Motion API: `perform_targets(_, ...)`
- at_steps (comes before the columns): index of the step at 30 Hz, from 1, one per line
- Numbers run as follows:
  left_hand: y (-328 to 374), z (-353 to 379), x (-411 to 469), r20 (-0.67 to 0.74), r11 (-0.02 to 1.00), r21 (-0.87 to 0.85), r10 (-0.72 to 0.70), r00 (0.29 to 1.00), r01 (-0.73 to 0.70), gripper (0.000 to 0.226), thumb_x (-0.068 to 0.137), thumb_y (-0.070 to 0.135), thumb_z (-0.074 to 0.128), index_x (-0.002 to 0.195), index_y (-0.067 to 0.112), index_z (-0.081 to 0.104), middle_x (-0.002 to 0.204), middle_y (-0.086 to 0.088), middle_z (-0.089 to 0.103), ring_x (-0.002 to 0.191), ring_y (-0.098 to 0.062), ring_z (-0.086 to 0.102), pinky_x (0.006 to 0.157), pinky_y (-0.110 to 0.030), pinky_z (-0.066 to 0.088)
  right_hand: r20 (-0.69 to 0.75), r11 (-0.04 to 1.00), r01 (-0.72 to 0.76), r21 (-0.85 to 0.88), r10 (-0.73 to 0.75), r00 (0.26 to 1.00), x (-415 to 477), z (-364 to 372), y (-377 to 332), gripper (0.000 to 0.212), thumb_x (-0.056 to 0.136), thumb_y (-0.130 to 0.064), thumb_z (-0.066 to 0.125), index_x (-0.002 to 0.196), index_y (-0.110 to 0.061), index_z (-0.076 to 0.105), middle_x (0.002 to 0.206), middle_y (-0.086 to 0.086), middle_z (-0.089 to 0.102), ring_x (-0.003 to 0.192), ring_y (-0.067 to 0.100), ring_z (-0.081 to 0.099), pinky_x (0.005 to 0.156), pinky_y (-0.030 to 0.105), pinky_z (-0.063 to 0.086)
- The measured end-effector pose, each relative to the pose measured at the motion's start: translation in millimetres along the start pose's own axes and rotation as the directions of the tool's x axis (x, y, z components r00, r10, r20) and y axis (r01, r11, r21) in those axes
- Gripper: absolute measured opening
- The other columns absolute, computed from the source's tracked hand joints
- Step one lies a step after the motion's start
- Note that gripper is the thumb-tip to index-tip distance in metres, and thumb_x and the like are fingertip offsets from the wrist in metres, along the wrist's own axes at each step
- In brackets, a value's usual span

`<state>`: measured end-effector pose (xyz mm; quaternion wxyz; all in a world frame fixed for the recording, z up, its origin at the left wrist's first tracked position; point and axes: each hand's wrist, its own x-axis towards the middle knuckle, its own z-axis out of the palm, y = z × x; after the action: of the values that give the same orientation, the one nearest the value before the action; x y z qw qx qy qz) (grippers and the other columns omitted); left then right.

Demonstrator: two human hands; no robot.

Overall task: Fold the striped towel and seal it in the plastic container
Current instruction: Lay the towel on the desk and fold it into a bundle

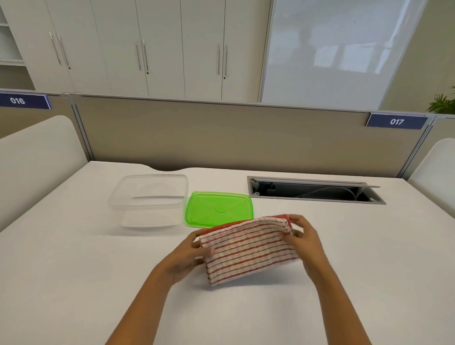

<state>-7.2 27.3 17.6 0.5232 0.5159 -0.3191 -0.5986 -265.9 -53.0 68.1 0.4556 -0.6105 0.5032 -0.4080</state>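
Red-and-white striped cloth towel [247, 248] held folded above the white counter [63, 270], clear rectangular plastic container [148, 200] not yet filled.

From left to right: a blue sign [18, 100] is marked "016"; the open container is set beside its translucent green plastic lid [220, 209]; the left hand [186, 256] is closed on the towel's left edge and the right hand [300, 235] is pinched on its upper right corner; a second blue sign [396, 122] is marked "017". The layers may slip apart if either pinch is loosened, and the seal may be blocked if the bundle is left wider than the container or cloth is trapped at its rim.
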Motion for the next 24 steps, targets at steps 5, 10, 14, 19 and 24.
perform_targets(5,30.3,9.2,-13.3,0.225,0.733,0.674,-0.089,0.97,-0.089,0.077,0.065,0.037,0.081,0.131,0.029,0.042,0.127,0.008,0.058,0.116,-0.011,0.055,0.099,-0.03,0.046,0.182,0.966,0.243,-0.085,-0.224,0.957,-4.0,-3.6,-64.9,0.041,0.084,-0.003,0.059,0.097,-0.041,0.061,0.098,-0.011,0.069,0.092,0.007,0.064,0.07,0.019,0.05)
perform_targets(10,43.7,58.1,-16.6,0.228,0.764,0.601,0.12,0.966,-0.237,0.053,0.066,0.054,0.073,0.108,0.06,0.042,0.105,0.035,0.054,0.094,0.011,0.056,0.071,-0.012,0.046,0.313,0.893,0.409,-0.187,-0.34,0.887,-9.5,22.4,-107.1,0.049,0.078,0.004,0.05,0.091,-0.041,0.064,0.085,-0.018,0.069,0.083,-0.014,0.061,0.065,0.001,0.046)
perform_targets(14,36.4,78.6,-15.2,0.096,0.787,0.458,0.42,0.903,-0.414,0.027,0.079,0.048,0.063,0.102,0.051,0.05,0.103,0.028,0.06,0.095,0.008,0.059,0.07,-0.008,0.049,0.262,0.85,0.481,-0.214,-0.424,0.867,-5.2,38.8,-119.9,0.045,0.078,0.006,0.051,0.099,-0.032,0.063,0.083,-0.022,0.064,0.082,-0.018,0.058,0.067,0.0,0.045)
perform_targets(19,39.7,82.0,-15.9,-0.075,0.799,0.365,0.537,0.84,-0.478,0.017,0.089,0.037,0.052,0.106,0.04,0.052,0.103,0.019,0.062,0.095,-0.001,0.062,0.068,-0.006,0.051,0.017,0.827,0.489,-0.277,-0.504,0.863,7.9,52.7,-107.8,0.043,0.086,-0.007,0.061,0.122,-0.028,0.053,0.117,-0.013,0.055,0.1,0.0,0.051,0.084,0.01,0.042)
perform_targets(24,52.2,68.6,-12.8,-0.184,0.898,0.203,0.426,0.886,-0.39,0.011,0.092,0.042,0.043,0.098,0.045,0.052,0.106,0.01,0.064,0.095,-0.01,0.066,0.068,-0.018,0.054,-0.038,0.997,0.067,0.038,-0.065,0.997,8.2,58.4,-67.4,0.064,0.084,-0.038,0.065,0.139,-0.023,0.034,0.142,0.002,0.043,0.118,0.015,0.049,0.092,0.033,0.046)
